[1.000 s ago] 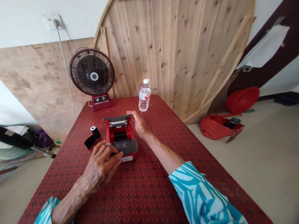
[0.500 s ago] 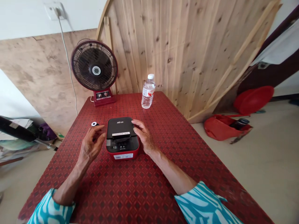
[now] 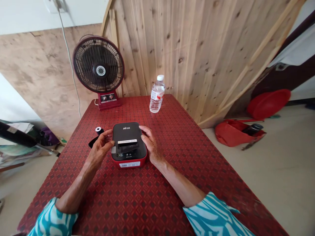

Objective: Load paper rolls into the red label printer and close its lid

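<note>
A small red printer with a black closed lid [image 3: 128, 142] sits in the middle of the red patterned table [image 3: 152, 196]. My left hand [image 3: 100, 149] rests against its left side, fingers curled toward the lid edge. On the right side, my right hand [image 3: 150, 144] lies with fingers spread along the lid. Both hands touch the printer without lifting it. A black roll with a white core [image 3: 98, 131] lies just behind my left hand.
A dark red desk fan [image 3: 99, 70] stands at the table's back left, its cord running up the wall. A clear water bottle [image 3: 157, 95] stands at the back centre. Round wooden panel leans behind. Red basins and a bag [image 3: 236, 132] lie on the floor at right.
A second ago the printer's lid stood open with my right hand on it. The lid is now shut, and both hands have settled on the printer's sides.
</note>
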`<action>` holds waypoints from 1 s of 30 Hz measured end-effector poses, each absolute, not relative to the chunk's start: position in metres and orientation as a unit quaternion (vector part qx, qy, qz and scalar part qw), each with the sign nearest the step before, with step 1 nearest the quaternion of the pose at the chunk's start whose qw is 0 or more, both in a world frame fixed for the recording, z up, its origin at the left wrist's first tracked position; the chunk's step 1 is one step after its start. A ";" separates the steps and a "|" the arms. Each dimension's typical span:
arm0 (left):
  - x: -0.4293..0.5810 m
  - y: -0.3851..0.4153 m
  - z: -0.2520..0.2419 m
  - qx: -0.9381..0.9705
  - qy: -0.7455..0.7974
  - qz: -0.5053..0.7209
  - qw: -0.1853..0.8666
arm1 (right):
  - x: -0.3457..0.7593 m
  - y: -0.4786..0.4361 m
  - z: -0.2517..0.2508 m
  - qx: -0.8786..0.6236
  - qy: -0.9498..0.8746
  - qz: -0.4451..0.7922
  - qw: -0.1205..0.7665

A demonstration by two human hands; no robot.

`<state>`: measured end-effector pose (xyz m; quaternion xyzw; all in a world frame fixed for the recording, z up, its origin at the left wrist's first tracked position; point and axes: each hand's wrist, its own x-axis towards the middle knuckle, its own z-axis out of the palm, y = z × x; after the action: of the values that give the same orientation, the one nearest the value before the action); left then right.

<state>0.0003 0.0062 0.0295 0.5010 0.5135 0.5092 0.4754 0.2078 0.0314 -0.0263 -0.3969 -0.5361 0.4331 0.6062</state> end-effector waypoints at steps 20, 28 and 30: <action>-0.016 -0.001 0.012 0.423 0.478 0.492 0.592 | 0.205 0.034 -0.050 -0.403 -0.481 0.494 0.602; -0.015 0.001 0.002 0.439 0.475 0.505 0.572 | 0.203 0.034 -0.052 -0.405 -0.468 0.499 0.606; -0.016 0.003 0.000 0.445 0.475 0.509 0.564 | 0.202 0.033 -0.050 -0.410 -0.473 0.490 0.607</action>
<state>-0.0160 0.0025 -0.0002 0.4450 0.4748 0.5088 0.5637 0.2023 0.0332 -0.0496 -0.4095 -0.4730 0.4896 0.6074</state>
